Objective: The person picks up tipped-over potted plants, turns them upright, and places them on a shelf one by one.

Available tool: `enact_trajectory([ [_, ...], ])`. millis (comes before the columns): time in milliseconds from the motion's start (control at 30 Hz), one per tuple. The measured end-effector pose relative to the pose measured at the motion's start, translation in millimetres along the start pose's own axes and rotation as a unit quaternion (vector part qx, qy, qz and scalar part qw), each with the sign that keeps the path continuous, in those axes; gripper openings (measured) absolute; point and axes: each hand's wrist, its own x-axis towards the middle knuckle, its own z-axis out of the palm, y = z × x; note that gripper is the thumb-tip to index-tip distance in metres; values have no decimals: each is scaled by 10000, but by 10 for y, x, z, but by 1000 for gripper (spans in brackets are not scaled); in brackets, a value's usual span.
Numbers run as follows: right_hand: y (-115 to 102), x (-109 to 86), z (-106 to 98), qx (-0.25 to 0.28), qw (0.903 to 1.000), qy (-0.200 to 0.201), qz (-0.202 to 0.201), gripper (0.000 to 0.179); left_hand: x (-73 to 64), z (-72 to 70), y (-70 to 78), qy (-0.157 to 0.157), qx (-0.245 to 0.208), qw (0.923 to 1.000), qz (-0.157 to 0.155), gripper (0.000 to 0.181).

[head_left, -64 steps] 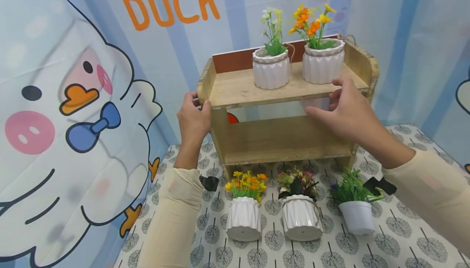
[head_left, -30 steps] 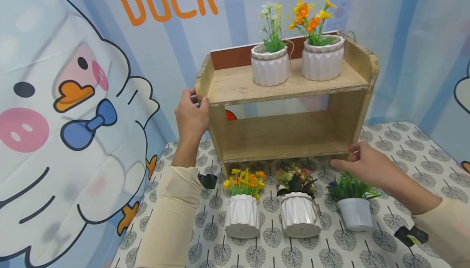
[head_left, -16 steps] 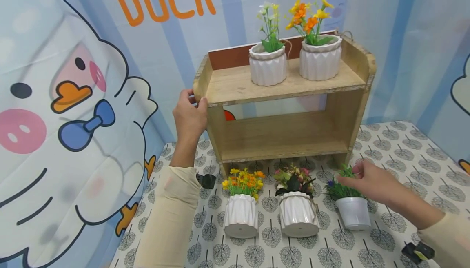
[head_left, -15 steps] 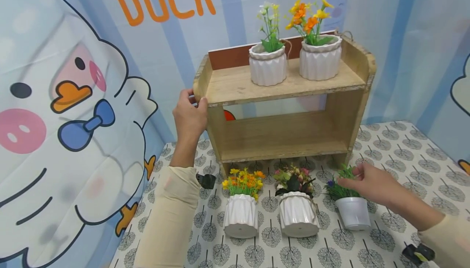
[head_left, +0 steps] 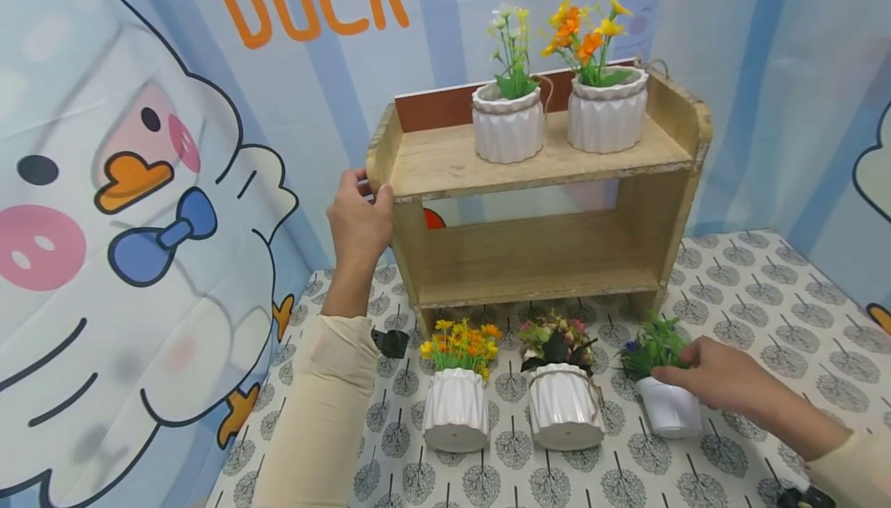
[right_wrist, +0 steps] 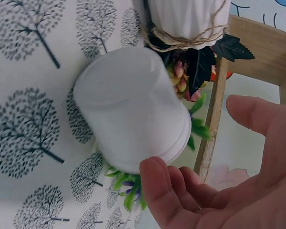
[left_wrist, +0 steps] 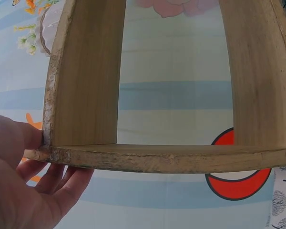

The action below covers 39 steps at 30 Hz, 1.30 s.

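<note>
My left hand (head_left: 360, 222) grips the upper left corner of a two-tier wooden shelf (head_left: 539, 257). In the left wrist view its thumb and fingers (left_wrist: 69, 193) curl round the edge. My right hand (head_left: 731, 380) is at a small smooth white flowerpot (head_left: 671, 407) with green leaves and bluish flowers (head_left: 654, 346). The right wrist view has the thumb and fingers apart, with a fingertip close to the pot's rim; contact is unclear. Left of it, two fluted white flowerpots lie with their bases towards me, one with pink flowers (head_left: 565, 407), one with yellow-orange flowers (head_left: 457, 411).
On the shelf's top stand a flowerpot with white flowers (head_left: 508, 125) and another with orange and yellow flowers (head_left: 608, 114). A tree-patterned cloth (head_left: 800, 330) covers the table. A printed duck curtain (head_left: 174, 338) hangs at the left and behind.
My right hand has come down from the shelf's top front, past its lower right, to the small white flowerpot. My left hand keeps its grip on the shelf corner.
</note>
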Motion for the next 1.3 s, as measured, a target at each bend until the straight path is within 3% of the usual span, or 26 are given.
enact_trajectory([
  [167, 64, -27, 16, -167, 9998, 64, 23, 74, 4, -7, -1, 9, 10, 10000, 24, 41],
  [300, 96, -65, 72, -206, 9998, 18, 33, 53, 0, -12, 0, 1, 4, 10000, 26, 40],
  [600, 193, -47, 202, -404, 9992, -15, 75, 60, -7, -15, 2, 21, 1, 10000, 26, 40],
  [833, 252, 21, 328, 372, 9986, -63, 364, 61, -8, -10, 9, 8, 16, 10000, -13, 41],
  [1033, 291, 80, 391, 1303, 9907, -76, 379, 64, -10, -7, 11, 17, 17, 10000, 16, 40],
  [1300, 299, 74, 403, 1567, 9868, -52, 398, 62, -10, 0, 12, 26, 2, 10000, 37, 40],
])
